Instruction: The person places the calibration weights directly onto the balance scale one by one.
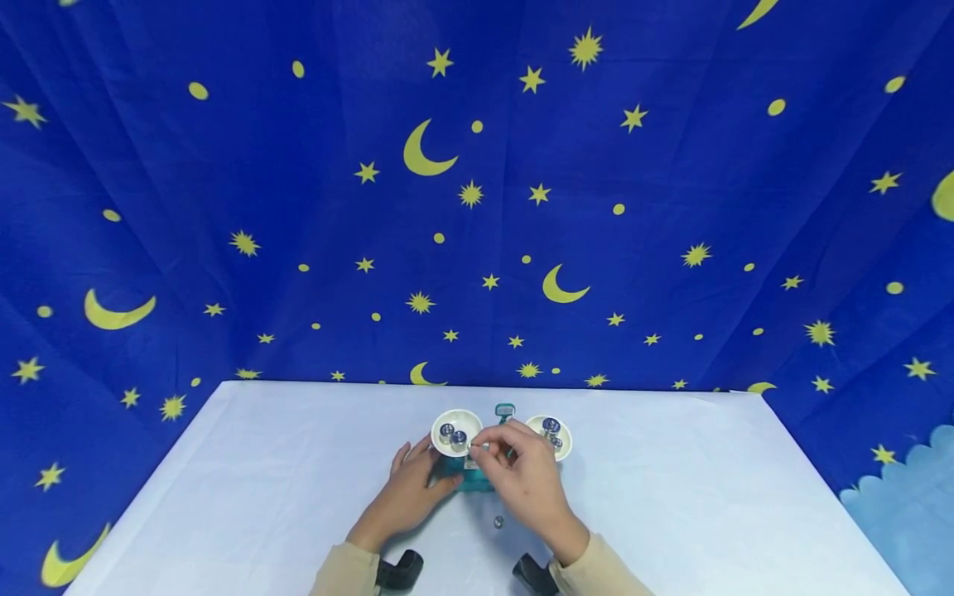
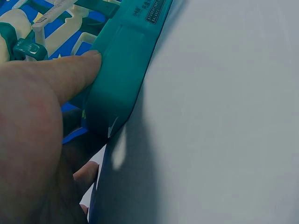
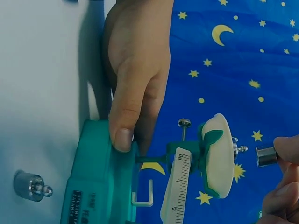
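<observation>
A green student balance (image 2: 121,70) with two white pans stands on the table. My left hand (image 1: 406,495) grips the left end of its base, thumb on top. Two metal weights (image 1: 447,432) sit in the left pan (image 1: 464,415); metal weights (image 1: 551,425) also stand in the right pan (image 1: 566,436). My right hand (image 1: 531,480) pinches a small metal weight (image 3: 266,156) beside the left pan. In the right wrist view, this weight is held apart from the pan and the knobbed weights in it. The right hand partly covers the balance's middle in the head view.
One loose knobbed weight (image 1: 498,522) stands on the white table (image 1: 261,497) in front of the balance, between the forearms. A blue cloth (image 1: 335,207) with yellow stars and moons hangs behind the table. Light blue scalloped fabric (image 1: 909,505) shows at the right.
</observation>
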A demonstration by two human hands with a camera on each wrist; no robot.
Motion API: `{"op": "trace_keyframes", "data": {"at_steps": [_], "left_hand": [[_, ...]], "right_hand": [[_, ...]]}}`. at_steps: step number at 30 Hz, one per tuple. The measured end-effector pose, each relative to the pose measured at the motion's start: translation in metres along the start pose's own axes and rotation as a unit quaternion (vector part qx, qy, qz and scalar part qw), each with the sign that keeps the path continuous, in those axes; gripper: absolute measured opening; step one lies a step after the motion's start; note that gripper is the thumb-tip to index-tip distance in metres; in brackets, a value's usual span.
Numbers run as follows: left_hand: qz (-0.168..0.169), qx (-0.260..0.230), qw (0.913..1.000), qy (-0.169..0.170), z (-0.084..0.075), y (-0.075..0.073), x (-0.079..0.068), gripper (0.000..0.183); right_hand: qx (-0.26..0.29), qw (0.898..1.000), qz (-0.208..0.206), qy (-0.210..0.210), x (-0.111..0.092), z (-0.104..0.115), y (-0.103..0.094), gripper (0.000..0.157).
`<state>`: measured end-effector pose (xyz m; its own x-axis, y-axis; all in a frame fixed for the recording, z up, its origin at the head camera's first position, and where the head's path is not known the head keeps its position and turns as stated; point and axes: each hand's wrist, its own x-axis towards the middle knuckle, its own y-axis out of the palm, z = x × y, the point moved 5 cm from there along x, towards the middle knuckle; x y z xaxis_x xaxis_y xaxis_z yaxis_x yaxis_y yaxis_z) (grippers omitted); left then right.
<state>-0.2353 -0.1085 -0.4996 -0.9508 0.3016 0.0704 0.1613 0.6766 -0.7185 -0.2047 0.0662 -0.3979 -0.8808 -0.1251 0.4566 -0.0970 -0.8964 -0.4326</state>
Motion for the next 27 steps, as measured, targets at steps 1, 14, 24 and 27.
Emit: {"op": "trace_keyframes", "data": {"at_steps": [1,14,24,27], "left_hand": [[0.0,0.0,1.0,0.001,0.0,0.0,0.0,0.073],[0.001,0.0,1.0,0.001,0.001,0.0,0.001,0.073],[0.001,-0.006,1.0,0.005,-0.001,-0.001,-0.001,0.073],[0.003,-0.006,1.0,0.002,-0.002,-0.001,0.0,0.072]], "right_hand": [[0.0,1.0,-0.003,-0.004,0.001,0.001,0.0,0.014],[-0.009,0.999,-0.022,-0.03,0.008,0.003,0.006,0.01],[-0.024,0.998,-0.038,-0.048,0.013,0.004,0.011,0.011],[-0.03,0.997,-0.042,-0.053,0.015,0.004,0.012,0.01]]}}
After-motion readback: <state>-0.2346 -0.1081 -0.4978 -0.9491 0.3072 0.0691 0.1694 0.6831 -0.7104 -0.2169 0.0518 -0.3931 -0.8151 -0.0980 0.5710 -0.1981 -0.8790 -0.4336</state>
